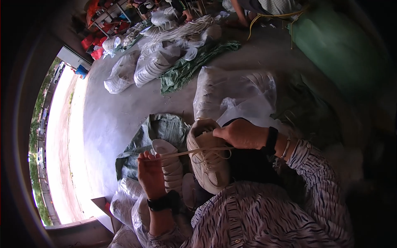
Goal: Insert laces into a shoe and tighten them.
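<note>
A beige sneaker rests on my lap with its toe toward me and its laces partly threaded. A pale shoelace stretches sideways across it, between my two hands. My left hand, left of the shoe, pinches one end of that lace. My right hand is closed at the sneaker's right side, its thumb by the tongue. The lace runs to the underside of its fingers, whose tips are partly hidden. Just left of the sneaker stands a row of nested pale shoes.
Clear plastic bags of shoes lie ahead, with more bagged shoes farther off. Green woven sacking spreads at the left. A large green sack stands at the far right. Other people work at the back. A bright doorway opens at left.
</note>
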